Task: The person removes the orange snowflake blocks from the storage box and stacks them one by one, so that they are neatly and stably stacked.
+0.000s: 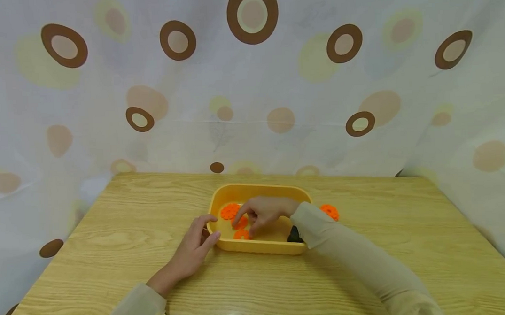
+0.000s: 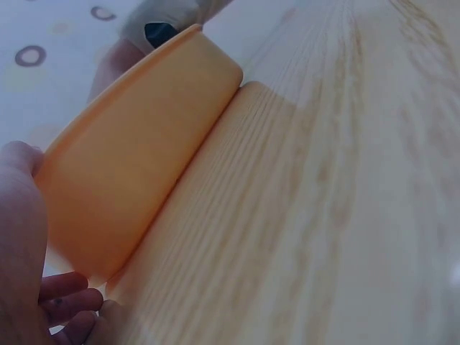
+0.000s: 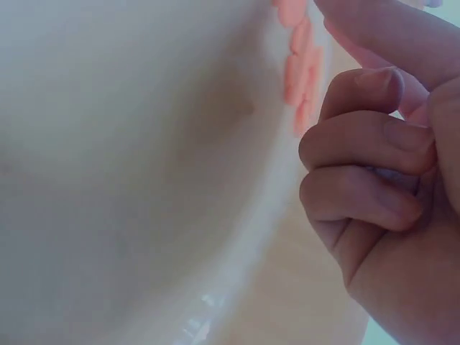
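Note:
A yellow rectangular plastic bin (image 1: 256, 245) stands on the table with three notched orange discs in it: one at the back left (image 1: 228, 211), one in the middle (image 1: 241, 223) and one near the front wall (image 1: 241, 234). My left hand (image 1: 193, 247) grips the bin's left end, thumb at the front corner; the left wrist view shows several fingers (image 2: 72, 295) curled low by the wall. Inside the bin my right hand (image 1: 264, 211) points downward, its index fingertip on the middle disc. Thumb and index are spread apart; the other fingers (image 3: 366, 158) are curled.
Another orange notched disc (image 1: 330, 212) lies on the table right of the bin, partly behind the right sleeve (image 1: 345, 247). A black wrist device (image 1: 295, 234) shows by the right cuff. Wood-grain table (image 1: 161, 203) surrounds the bin; a patterned cloth (image 1: 249, 92) hangs behind.

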Action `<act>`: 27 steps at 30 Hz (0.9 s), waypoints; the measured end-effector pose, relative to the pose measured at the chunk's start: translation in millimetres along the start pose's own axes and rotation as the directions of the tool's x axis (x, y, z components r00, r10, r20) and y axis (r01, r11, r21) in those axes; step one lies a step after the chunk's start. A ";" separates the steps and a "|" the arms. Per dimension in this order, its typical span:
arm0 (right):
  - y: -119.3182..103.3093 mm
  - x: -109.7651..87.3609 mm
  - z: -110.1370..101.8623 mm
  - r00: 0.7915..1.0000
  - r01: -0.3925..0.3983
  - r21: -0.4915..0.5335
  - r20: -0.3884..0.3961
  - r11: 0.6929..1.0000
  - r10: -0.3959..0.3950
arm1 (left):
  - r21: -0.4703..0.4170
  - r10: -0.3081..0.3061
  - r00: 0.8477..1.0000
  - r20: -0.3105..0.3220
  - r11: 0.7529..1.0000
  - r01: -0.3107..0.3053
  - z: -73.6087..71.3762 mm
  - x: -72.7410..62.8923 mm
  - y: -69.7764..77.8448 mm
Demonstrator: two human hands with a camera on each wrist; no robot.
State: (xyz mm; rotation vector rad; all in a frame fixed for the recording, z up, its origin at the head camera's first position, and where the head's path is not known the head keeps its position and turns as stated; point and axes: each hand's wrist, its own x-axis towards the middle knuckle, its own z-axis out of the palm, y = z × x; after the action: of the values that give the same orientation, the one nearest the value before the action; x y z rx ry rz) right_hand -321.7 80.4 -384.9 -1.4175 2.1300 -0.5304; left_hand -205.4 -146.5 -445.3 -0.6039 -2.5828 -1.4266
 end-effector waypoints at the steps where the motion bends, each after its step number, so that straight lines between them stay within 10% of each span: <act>1: -0.7 0.5 -0.1 1.000 -0.005 0.002 0.007 1.000 0.005 | 0.002 -0.001 1.000 -0.001 1.000 0.001 -0.1 0.3 0.0; 27: -1.8 8.3 7.8 0.988 -0.149 0.047 0.045 0.988 0.147 | -0.014 -0.011 1.000 0.006 1.000 0.011 0.1 0.3 0.6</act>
State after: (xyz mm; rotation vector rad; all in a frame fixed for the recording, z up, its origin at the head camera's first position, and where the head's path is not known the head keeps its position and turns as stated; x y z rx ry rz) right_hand -318.2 71.7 -391.8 -1.2211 2.1534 -0.4893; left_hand -205.4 -146.1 -444.9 -0.5974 -2.5863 -1.4500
